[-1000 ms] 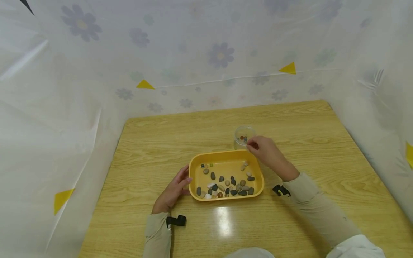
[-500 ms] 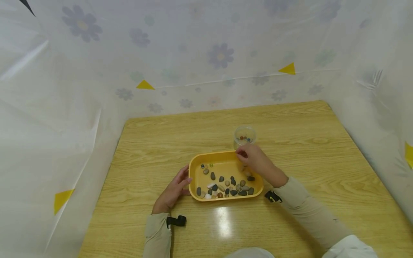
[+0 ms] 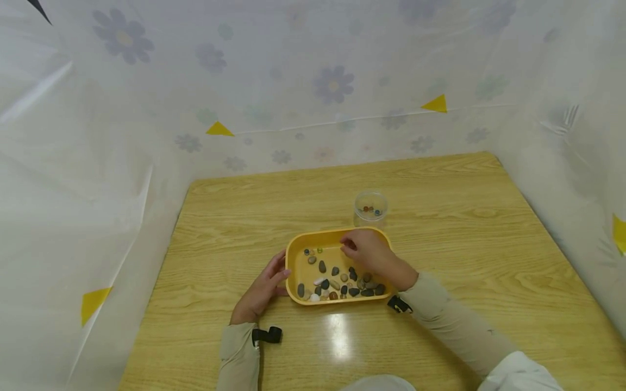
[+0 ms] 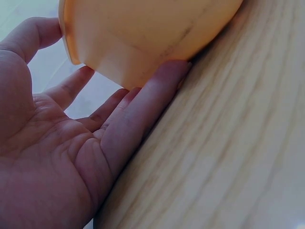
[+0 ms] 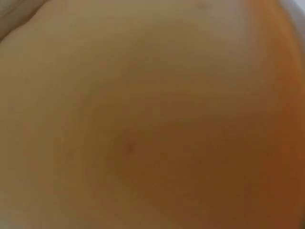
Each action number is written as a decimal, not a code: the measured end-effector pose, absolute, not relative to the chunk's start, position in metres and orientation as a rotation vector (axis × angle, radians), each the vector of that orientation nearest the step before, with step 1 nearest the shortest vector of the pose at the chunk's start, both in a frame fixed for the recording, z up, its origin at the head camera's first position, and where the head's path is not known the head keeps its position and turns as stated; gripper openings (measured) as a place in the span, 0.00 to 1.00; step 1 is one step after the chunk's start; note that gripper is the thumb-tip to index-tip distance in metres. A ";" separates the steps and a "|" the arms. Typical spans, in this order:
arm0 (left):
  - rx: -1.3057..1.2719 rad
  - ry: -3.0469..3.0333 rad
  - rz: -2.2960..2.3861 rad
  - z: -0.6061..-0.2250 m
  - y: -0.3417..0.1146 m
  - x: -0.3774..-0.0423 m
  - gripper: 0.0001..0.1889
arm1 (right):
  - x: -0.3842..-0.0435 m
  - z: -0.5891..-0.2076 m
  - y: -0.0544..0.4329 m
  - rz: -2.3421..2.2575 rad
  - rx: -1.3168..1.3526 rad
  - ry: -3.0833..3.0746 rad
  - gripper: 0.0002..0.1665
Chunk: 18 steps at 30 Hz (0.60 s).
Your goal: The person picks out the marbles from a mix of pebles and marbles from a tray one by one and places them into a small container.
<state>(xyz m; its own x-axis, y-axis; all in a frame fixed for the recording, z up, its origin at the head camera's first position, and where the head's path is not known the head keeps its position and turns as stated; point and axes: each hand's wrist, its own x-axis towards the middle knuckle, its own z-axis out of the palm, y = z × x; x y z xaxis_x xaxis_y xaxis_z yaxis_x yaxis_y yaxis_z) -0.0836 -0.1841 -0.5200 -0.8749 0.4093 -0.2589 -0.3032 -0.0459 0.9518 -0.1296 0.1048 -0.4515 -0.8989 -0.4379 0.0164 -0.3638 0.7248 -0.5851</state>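
A yellow plastic tray point(image 3: 318, 300) with several pebbles and a few glass marbles stands on the table. My left hand point(image 3: 261, 288) holds its left end; in the left wrist view, the thumb is at the rim and the other fingers lie against the outer wall point(image 4: 128, 43). Over the tray's back right part is my right hand point(image 3: 369, 252), fingers loosely bent, with nothing visible in them. A blue marble point(image 3: 306, 252) and a yellow-green marble point(image 3: 320, 250) lie near the back left corner. The right wrist view is too blurred to read.
Right behind the tray stands a clear round cup point(image 3: 370, 202) with several marbles in it. The wood-grain table point(image 3: 235, 217) extends around both. White flowered sheeting point(image 3: 274, 81) encloses the back and sides.
My right hand has moved from the cup's rim left and nearer, over the tray. A blue marble now shows among those in the cup. My left hand stays in place.
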 end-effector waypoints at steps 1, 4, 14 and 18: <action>0.116 1.760 1.968 -0.520 -0.184 -0.084 0.28 | -0.129 -0.452 0.103 -0.908 -0.665 2.799 0.10; 0.139 1.758 1.973 -0.521 -0.185 -0.084 0.29 | -0.126 -0.452 0.095 -0.905 -0.661 2.780 0.10; 0.119 1.736 1.960 -0.519 -0.184 -0.085 0.28 | -0.127 -0.460 0.069 -0.833 -0.679 2.744 0.11; 0.135 1.729 1.938 -0.510 -0.184 -0.084 0.28 | -0.129 -0.462 0.061 -0.774 -0.709 2.744 0.09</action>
<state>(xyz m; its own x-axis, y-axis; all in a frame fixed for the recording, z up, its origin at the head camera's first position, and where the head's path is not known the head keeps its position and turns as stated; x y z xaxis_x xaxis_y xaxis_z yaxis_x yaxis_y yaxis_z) -0.0837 -0.1837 -0.5099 -0.8523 0.4477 -0.2707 -0.3199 -0.0365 0.9468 -0.1292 0.0613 -0.4622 -0.8640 -0.4995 -0.0631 -0.3928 0.7472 -0.5361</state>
